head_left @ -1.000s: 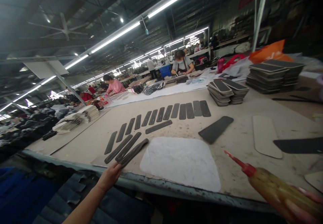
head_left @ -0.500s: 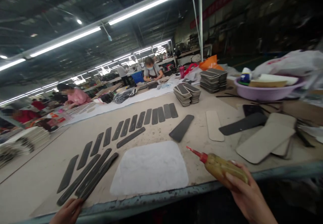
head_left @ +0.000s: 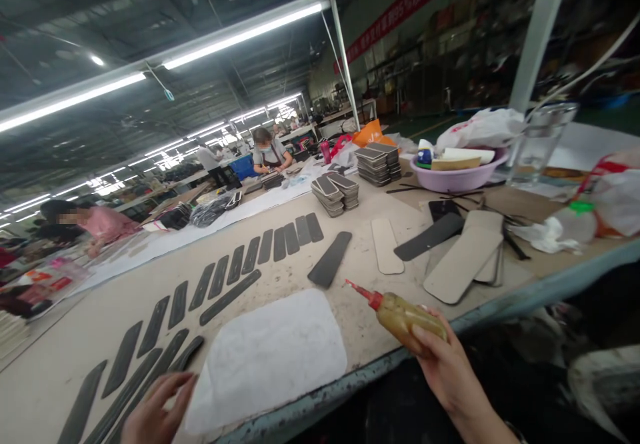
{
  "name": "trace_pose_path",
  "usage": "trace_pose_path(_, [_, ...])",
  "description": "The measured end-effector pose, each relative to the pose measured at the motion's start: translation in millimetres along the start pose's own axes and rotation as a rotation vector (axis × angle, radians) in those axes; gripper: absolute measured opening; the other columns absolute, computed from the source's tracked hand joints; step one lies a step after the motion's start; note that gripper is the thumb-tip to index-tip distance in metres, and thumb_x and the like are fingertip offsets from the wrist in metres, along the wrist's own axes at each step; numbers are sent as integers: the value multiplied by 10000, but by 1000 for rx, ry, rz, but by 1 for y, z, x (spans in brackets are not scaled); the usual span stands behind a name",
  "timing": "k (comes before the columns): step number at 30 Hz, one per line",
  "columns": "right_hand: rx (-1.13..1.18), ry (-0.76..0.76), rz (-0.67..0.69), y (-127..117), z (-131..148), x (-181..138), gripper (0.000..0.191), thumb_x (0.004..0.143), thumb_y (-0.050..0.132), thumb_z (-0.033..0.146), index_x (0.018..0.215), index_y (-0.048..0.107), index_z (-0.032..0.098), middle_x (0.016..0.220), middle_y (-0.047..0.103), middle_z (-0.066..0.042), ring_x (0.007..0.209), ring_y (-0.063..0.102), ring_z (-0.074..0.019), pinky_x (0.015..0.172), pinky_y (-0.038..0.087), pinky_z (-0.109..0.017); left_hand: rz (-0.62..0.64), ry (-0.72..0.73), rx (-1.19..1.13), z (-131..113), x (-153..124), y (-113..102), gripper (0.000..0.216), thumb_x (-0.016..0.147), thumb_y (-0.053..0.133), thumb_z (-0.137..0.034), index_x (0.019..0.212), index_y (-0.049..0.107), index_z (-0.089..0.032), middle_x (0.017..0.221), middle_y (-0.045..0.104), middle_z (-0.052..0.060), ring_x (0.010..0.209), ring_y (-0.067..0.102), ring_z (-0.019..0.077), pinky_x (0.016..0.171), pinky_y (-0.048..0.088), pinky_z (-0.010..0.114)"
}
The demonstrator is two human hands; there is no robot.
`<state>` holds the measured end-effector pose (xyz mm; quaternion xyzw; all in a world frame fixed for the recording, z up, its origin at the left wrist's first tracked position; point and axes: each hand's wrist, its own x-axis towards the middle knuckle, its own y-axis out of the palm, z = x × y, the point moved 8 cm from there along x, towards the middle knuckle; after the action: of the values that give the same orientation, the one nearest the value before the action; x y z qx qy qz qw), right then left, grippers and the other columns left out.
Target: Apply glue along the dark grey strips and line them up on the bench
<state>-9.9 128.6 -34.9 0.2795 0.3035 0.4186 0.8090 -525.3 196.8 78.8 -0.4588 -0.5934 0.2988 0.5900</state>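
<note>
- While the right grip (head_left: 443, 349) is wrapped around a yellow-brown bottle (head_left: 406, 321), its red nozzle (head_left: 369, 295) points ahead and leftward of that grip; a firm but unsqueezed hold should keep the tip under control.
- With its fingers bent yet parted, the left grip (head_left: 163, 404) shows nothing held between them; whether it touches the curved dark strip (head_left: 191, 353) just ahead, I cannot tell.
- Left of the left grip and well ahead of it, more dark strips (head_left: 179, 304) lie on the bench (head_left: 165, 257); taking one by its edges would best spare its neighbours.
- Between both grips lies a white sheet (head_left: 273, 357), just beside the left; light finger pressure should avoid shifting it.
</note>
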Motion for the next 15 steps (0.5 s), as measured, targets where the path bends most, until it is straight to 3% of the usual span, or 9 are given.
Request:
trace_pose_path(5, [58,4,-86,-16,-4,6,510,612,800,254,1062,561,264,1033,640,-10,951,616,-226,761,538,-299,95,198,-282,-152,70,78,252,821,530,-423,858,693,-234,951,686,65,906,642,214,849,517,327])
trace_pose_path(8, [102,11,-126,-23,-5,9,534,606,803,264,1082,562,257,1039,648,-22,945,625,-232,737,547,-292,187,311,-286,-222,101,126,257,827,556,-360,971,689,-193,1084,651,102,1024,598,228,948,464,361])
trace_pose_path(11, [143,27,-161,-27,-7,11,567,586,819,271,1087,555,261,1028,660,-18,918,637,-222,722,551,-276,270,383,-230,-258,120,161,279,798,596,-300,1030,682,-171,1142,628,118,1086,558,255,986,427,401])
trace_pose_path(15, [187,55,-138,-21,-9,11,587,579,835,252,1086,540,257,1025,662,-11,930,634,-203,766,540,-257,319,394,-213,-267,133,182,234,785,595,-278,941,713,-150,1052,659,136,1002,591,277,930,448,419])
